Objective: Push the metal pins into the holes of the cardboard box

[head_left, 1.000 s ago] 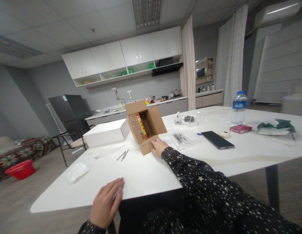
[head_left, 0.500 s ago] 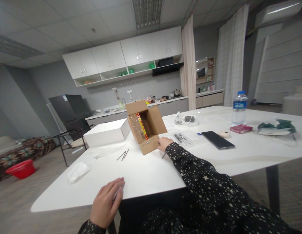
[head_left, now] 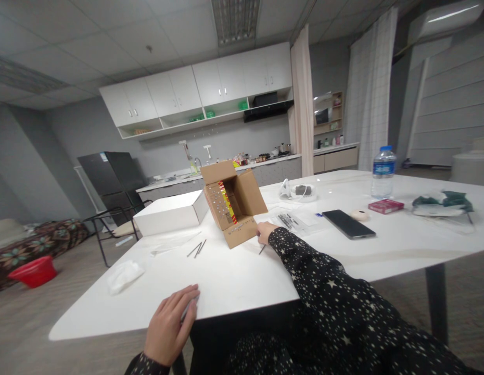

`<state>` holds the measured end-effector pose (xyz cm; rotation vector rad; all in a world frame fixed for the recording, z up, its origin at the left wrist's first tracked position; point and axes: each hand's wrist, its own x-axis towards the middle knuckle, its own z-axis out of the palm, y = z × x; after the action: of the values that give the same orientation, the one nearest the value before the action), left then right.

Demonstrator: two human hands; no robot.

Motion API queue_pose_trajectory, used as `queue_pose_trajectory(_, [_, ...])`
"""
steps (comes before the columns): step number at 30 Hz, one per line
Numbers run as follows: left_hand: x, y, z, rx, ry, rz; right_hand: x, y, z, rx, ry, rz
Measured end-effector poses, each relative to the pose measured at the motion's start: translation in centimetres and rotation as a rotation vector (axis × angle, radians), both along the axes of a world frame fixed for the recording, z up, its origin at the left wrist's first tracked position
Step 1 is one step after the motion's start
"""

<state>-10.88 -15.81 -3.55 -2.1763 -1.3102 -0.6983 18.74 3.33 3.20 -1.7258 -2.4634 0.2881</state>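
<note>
Beside the lower flap of an open cardboard box [head_left: 238, 240], my right hand [head_left: 266, 232] is closed with its fingers curled under. What the fingertips hold, if anything, is hidden. Just below that hand, a thin dark metal rod [head_left: 262, 249] shows at the table surface; I cannot tell whether the hand touches it. At the table's near edge rests my left hand [head_left: 170, 323], its fingers together and curled around a greyish object [head_left: 187, 308], mostly covered. Several thin metal nails or screws [head_left: 198, 249] lie left of the box flap.
A white box [head_left: 169, 212] stands left of the carton, with crumpled white tissue [head_left: 125, 276] nearer me. Clear plastic bags [head_left: 291, 223], a black phone [head_left: 348, 224], a red small box [head_left: 385, 206] and a water bottle [head_left: 383, 172] occupy the right side of the white table [head_left: 234, 286].
My right hand has shifted slightly to the right, away from the carton's flap. The left hand, the carton and the metal rod have stayed in place.
</note>
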Motion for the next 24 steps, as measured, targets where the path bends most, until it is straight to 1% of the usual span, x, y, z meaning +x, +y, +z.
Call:
queue_pose_trajectory(8, [-0.1,0.0,-0.2,-0.004,0.007,-0.002,-0.1,-0.4,0.1,0.021,0.018,0.043])
queue_pose_trajectory(13, [-0.2,0.0,-0.3,0.005,0.011,0.005,-0.1,-0.3,0.2,-0.002,0.023,0.055])
queue_pose_trajectory(19, [0.0,0.0,0.0,0.004,0.005,0.0,0.4,-0.3,0.2,-0.029,-0.01,0.071])
queue_pose_trajectory(24, [0.1,-0.1,0.2,0.015,-0.008,-0.008,1.0,0.1,-0.1,-0.036,-0.057,0.038])
